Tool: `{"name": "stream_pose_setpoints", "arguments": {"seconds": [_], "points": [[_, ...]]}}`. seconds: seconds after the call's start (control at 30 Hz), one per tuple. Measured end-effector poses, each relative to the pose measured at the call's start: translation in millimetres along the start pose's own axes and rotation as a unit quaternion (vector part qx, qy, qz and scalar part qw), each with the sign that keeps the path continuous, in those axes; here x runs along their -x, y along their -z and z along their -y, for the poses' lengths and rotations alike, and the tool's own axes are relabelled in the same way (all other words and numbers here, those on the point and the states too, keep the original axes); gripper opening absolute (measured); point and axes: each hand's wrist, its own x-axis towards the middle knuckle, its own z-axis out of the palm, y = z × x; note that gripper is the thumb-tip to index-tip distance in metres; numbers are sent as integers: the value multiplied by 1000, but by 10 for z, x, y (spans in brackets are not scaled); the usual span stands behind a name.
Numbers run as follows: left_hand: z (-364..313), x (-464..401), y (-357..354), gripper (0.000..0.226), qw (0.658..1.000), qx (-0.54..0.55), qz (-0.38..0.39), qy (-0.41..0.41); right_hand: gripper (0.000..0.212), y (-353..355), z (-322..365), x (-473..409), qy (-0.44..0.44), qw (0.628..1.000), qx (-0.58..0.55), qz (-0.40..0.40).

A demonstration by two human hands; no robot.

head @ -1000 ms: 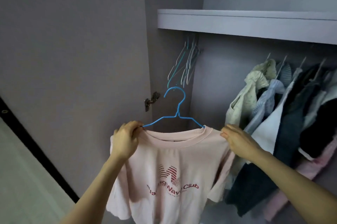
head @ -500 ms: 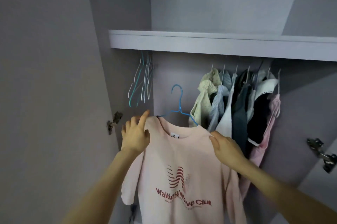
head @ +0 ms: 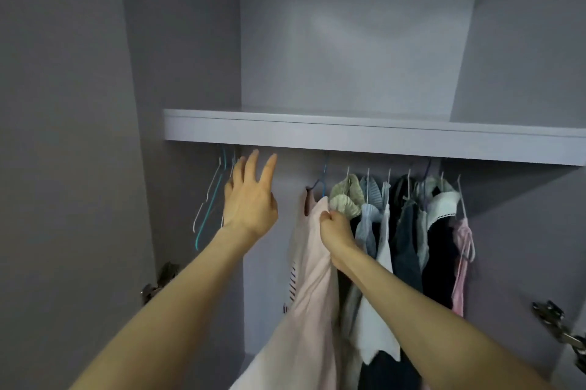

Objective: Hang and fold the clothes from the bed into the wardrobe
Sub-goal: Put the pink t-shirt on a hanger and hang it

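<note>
The pale pink T-shirt (head: 312, 266) hangs on a blue wire hanger (head: 322, 178), turned edge-on at the left end of the row of hung clothes (head: 409, 231). The hanger's hook reaches up under the shelf (head: 348, 136), where the rail is hidden. My right hand (head: 334, 229) grips the shirt's shoulder beside the green frilled garment (head: 344, 196). My left hand (head: 250, 199) is raised with fingers spread, holding nothing, just right of the empty wire hangers (head: 211, 199).
The wardrobe's left side wall (head: 177, 72) stands close to the empty hangers. Door hinges show at lower left (head: 158, 283) and lower right (head: 558, 323). Above the shelf lies a bare upper compartment (head: 348, 40).
The shirt went up and into the wardrobe, turning edge-on beside the hung clothes. My left hand let go of its shoulder and rose open toward the empty hangers. The view tilted upward.
</note>
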Motion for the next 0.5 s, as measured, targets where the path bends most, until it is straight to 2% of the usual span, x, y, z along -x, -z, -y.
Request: {"name": "stream_pose_setpoints", "arguments": {"seconds": [0.2,0.33,0.5], "points": [[-79,-585,-349,89,986,-120,-65,-98,35,-123,-169,-589,42,996,37,-66],[-36,-714,-638,103,982,-112,-110,-107,36,-239,-256,-944,47,995,51,-64],[-18,-743,-721,108,977,-102,-152,-112,43,-408,-311,-1037,-1,998,44,-40]]}}
